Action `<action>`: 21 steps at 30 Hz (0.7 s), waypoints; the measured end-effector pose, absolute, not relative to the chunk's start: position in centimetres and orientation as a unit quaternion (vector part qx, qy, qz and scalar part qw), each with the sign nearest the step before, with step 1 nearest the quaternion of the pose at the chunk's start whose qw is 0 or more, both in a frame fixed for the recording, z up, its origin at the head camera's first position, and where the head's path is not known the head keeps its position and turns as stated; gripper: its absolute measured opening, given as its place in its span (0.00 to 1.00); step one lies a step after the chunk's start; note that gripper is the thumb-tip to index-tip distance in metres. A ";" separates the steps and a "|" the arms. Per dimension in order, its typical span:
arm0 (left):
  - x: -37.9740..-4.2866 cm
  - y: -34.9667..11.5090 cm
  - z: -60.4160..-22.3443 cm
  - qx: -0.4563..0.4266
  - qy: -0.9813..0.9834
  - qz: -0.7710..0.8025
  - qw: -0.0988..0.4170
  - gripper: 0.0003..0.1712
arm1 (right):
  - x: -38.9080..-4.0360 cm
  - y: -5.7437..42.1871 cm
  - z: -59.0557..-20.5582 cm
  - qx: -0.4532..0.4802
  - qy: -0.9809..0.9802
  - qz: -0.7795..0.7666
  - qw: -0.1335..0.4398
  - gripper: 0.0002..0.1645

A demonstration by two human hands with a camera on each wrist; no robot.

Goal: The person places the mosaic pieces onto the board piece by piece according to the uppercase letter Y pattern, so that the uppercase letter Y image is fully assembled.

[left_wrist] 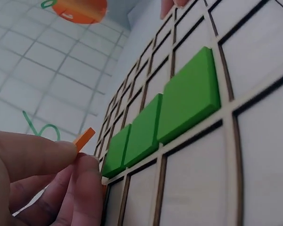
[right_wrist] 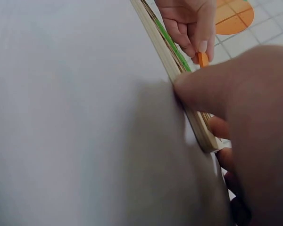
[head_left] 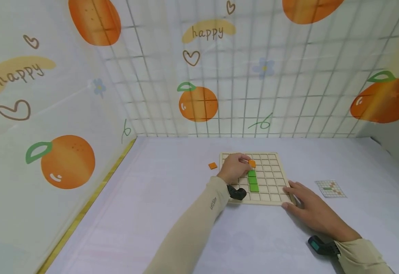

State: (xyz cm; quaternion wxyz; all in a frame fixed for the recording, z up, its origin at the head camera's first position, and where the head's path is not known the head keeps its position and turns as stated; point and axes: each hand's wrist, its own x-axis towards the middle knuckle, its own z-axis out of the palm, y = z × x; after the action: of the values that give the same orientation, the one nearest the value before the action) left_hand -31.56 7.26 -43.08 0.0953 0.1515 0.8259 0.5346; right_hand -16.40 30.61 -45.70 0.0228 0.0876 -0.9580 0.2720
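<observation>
My left hand (head_left: 234, 167) pinches a small orange square tile (left_wrist: 85, 139) between thumb and fingers, just above the wooden grid board (head_left: 271, 179). Three green square tiles (head_left: 253, 181) lie in a straight line in the board's cells, on the near side of the held tile. In the left wrist view, another sliver of orange shows beside the fingertips; what it belongs to is mostly hidden. At the board's near right corner, my right hand (head_left: 310, 209) holds the edge, thumb on the front side and fingers on the right side.
A loose orange tile (head_left: 213, 166) lies on the white table left of the board. To the right sits a small printed card (head_left: 331, 189) with a grid pattern in green and orange. A patterned curtain (head_left: 158, 76) hangs behind the table and along its left side.
</observation>
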 end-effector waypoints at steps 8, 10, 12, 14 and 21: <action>-32.0 7.7 -43.2 0.155 0.854 0.491 0.079 0.14 | -16.5 30.2 -45.6 0.089 -0.958 0.273 0.021 0.43; -31.9 7.8 -43.1 0.156 0.858 0.484 0.074 0.14 | -16.5 30.2 -45.5 0.088 -0.958 0.270 0.021 0.43; -31.9 8.1 -43.1 0.159 0.860 0.479 0.069 0.14 | -16.4 30.3 -45.5 0.088 -0.958 0.272 0.022 0.43; -31.9 8.3 -43.1 0.157 0.861 0.479 0.067 0.14 | -16.4 30.3 -45.5 0.089 -0.958 0.273 0.022 0.43; -31.9 9.3 -43.0 0.169 0.854 0.489 0.057 0.12 | -16.4 30.4 -45.4 0.088 -0.958 0.272 0.025 0.42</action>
State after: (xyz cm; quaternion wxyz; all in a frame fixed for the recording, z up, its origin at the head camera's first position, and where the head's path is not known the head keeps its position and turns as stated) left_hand -31.94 9.30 -42.96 0.0568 0.1692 0.8541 0.4886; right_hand -16.38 30.41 -45.42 0.0253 0.0883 -0.9580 0.2715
